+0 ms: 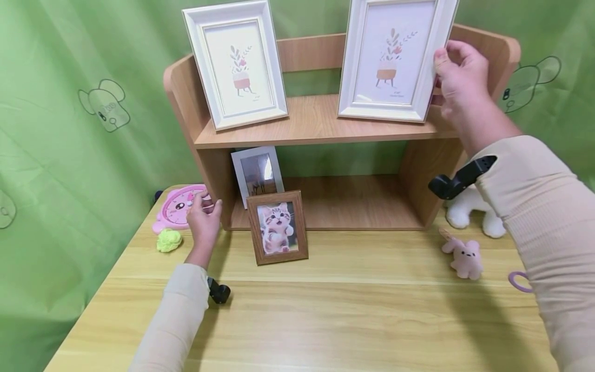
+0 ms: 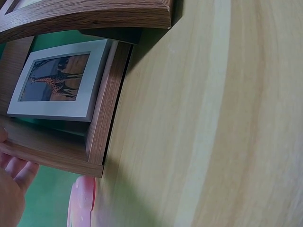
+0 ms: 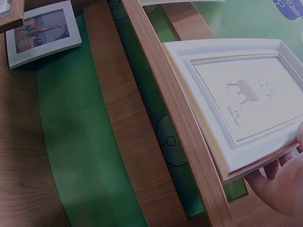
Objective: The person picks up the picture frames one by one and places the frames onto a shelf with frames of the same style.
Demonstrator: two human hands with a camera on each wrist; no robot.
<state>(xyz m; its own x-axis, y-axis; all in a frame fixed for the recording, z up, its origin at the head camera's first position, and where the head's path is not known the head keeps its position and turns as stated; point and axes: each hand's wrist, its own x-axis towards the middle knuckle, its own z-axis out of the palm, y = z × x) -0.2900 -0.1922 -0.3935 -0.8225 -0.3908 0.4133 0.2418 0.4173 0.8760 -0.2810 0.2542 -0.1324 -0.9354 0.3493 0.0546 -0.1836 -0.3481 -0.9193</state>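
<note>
My right hand (image 1: pixel 462 77) grips the right edge of a white picture frame (image 1: pixel 341 111), thumb in front and fingers behind. This frame stands tilted on the upper board of a wooden shelf (image 1: pixel 302 135), with a matching white frame (image 1: pixel 281 109) upright at the left. My left hand (image 1: pixel 204 219) is at the shelf's left side panel. In the left wrist view its fingers (image 2: pixel 26 176) lie outside the panel and a fingertip shows over its inner side. Inside the lower compartment leans a smaller white frame with a giraffe photo (image 2: pixel 57 85). Before it stands a brown frame with a kitten picture (image 1: pixel 279 230).
A pink clock (image 1: pixel 174 209) and a crumpled yellow-green ball (image 1: pixel 169 240) lie left of the shelf. On the right are a white plush (image 1: pixel 494 225), a small pink plush (image 1: pixel 467 261) and a purple ring (image 1: pixel 518 283). Green curtains hang behind the table (image 1: pixel 325 315).
</note>
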